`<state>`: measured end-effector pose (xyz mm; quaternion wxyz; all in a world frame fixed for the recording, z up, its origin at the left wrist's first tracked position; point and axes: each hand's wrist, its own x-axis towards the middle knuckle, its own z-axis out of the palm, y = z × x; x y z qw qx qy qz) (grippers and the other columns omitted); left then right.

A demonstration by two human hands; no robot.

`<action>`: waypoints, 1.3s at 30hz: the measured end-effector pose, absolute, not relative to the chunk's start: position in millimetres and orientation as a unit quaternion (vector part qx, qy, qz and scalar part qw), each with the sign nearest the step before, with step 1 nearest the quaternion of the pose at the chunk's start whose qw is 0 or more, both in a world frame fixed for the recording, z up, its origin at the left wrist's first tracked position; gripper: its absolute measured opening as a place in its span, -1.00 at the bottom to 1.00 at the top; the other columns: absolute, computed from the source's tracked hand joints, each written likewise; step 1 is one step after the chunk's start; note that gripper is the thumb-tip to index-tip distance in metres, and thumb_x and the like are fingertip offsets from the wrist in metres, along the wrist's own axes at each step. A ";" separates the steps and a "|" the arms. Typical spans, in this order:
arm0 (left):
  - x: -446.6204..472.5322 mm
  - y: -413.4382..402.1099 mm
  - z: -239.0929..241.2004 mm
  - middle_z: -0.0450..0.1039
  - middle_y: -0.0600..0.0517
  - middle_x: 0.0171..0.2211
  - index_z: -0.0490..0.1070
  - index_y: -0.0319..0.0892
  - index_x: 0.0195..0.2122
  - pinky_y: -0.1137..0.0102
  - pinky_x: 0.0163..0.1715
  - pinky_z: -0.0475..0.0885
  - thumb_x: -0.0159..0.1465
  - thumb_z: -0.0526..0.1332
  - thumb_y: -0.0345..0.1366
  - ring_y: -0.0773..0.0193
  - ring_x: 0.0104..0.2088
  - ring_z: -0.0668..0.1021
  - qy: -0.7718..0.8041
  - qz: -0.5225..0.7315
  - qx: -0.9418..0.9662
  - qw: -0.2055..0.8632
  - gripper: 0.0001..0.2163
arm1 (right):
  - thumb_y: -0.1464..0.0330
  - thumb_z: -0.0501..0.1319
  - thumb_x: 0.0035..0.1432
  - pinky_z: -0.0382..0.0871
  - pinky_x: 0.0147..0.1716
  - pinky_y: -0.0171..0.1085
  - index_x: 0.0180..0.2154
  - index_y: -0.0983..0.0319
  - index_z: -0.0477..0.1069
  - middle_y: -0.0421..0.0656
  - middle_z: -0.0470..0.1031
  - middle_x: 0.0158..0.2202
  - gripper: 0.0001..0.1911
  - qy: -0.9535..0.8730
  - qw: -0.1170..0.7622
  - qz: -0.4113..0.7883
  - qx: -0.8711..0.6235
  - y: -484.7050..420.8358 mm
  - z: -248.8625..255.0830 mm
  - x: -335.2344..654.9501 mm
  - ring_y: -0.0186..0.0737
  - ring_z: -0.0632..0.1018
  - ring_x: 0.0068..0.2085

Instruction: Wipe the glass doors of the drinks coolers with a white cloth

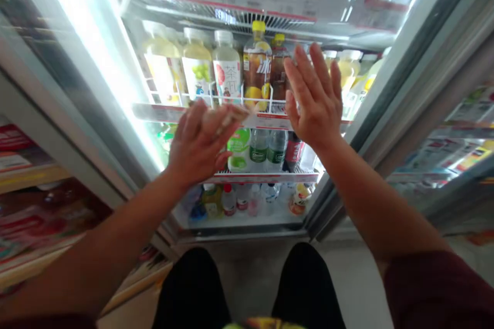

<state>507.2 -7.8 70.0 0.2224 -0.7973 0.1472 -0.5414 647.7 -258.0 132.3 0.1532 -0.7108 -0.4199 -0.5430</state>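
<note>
Both of my hands are raised in front of a lit drinks fridge. My left hand (pixel 204 139) is smeared by motion; its fingers stretch out to the right, and I see nothing held in it. It covers part of a shelf edge below the pale-drink bottles (pixel 198 64). On the right, my right hand (pixel 316 97) is open with fingers extended upward, empty. Nearest to it are a dark tea bottle with a yellow cap (pixel 278 64) and a lemon-tea bottle (pixel 257 67). Whether either hand touches the fridge front, I cannot tell.
Lower shelves hold water bottles with green labels (pixel 258 149) and several small bottles (pixel 228 199). A metal frame (pixel 363 128) edges the fridge on the right. Packaged goods (pixel 27 211) line shelves at left. My knees (pixel 196 282) show below, above a blurred yellow thing (pixel 266 324).
</note>
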 end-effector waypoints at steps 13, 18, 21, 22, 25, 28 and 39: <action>513.0 -9.9 93.9 -0.32 0.13 0.47 -0.18 -0.04 0.45 -0.05 0.42 -0.07 0.42 -0.01 -0.10 -0.02 0.44 -0.17 0.054 -0.579 -0.791 0.188 -0.39 | 0.23 -0.12 0.39 -0.09 0.41 0.22 0.38 -0.07 0.02 -0.29 0.19 0.37 -0.44 -0.423 0.157 -0.545 -0.706 -258.0 132.1 647.2 -0.07 0.03 0.44; 508.2 -11.0 80.9 -0.12 0.10 0.45 -0.15 0.09 0.44 0.01 0.41 -0.07 0.40 0.05 0.00 0.05 0.44 -0.09 0.133 -0.512 -0.808 0.257 -0.37 | 0.24 -0.12 0.39 -0.12 0.42 0.21 0.38 -0.04 0.03 -0.27 0.18 0.38 -0.44 -0.430 0.164 -0.542 -0.704 -258.6 131.3 648.7 -0.05 0.00 0.45; 505.2 13.4 126.1 -0.30 0.13 0.47 -0.16 -0.02 0.45 -0.03 0.41 -0.30 0.44 -0.08 0.04 0.00 0.45 -0.23 0.060 -0.581 -0.785 0.207 -0.39 | 0.24 -0.12 0.40 -0.13 0.41 0.21 0.38 0.02 0.05 -0.23 0.19 0.38 -0.44 -0.440 0.166 -0.548 -0.692 -258.3 130.7 650.1 -0.03 0.01 0.45; 505.4 18.2 135.4 -0.34 0.15 0.47 -0.17 -0.04 0.45 -0.03 0.41 -0.34 0.45 -0.12 0.04 -0.01 0.44 -0.25 0.042 -0.600 -0.777 0.185 -0.40 | 0.25 -0.12 0.40 -0.12 0.41 0.21 0.38 0.03 0.06 -0.22 0.20 0.38 -0.45 -0.442 0.166 -0.551 -0.688 -258.2 130.5 650.5 -0.03 0.02 0.45; 509.8 11.8 119.2 -0.33 0.12 0.47 -0.16 -0.09 0.45 -0.03 0.42 -0.24 0.44 -0.09 0.01 0.00 0.45 -0.20 0.025 -0.626 -0.764 0.156 -0.39 | 0.25 -0.12 0.41 -0.11 0.42 0.19 0.38 0.02 0.06 -0.21 0.21 0.37 -0.45 -0.445 0.168 -0.559 -0.679 -258.0 129.8 652.1 -0.05 0.03 0.45; 514.5 -11.0 61.2 -0.23 0.04 0.47 -0.09 -0.08 0.43 0.02 0.42 -0.11 0.41 0.02 -0.06 0.03 0.45 -0.16 0.113 -0.569 -0.788 0.207 -0.39 | 0.26 -0.12 0.41 -0.11 0.42 0.18 0.38 0.03 0.05 -0.21 0.20 0.38 -0.45 -0.450 0.167 -0.564 -0.672 -258.6 129.4 653.7 -0.05 0.03 0.45; 511.0 11.2 123.5 -0.47 0.19 0.47 -0.13 -0.07 0.44 -0.03 0.41 -0.17 0.43 -0.08 -0.05 -0.01 0.44 -0.23 0.013 -0.677 -0.708 0.201 -0.41 | 0.26 -0.11 0.41 -0.10 0.41 0.24 0.36 0.03 0.11 -0.16 0.26 0.35 -0.46 -0.467 0.184 -0.557 -0.662 -259.6 129.4 652.7 0.04 0.05 0.44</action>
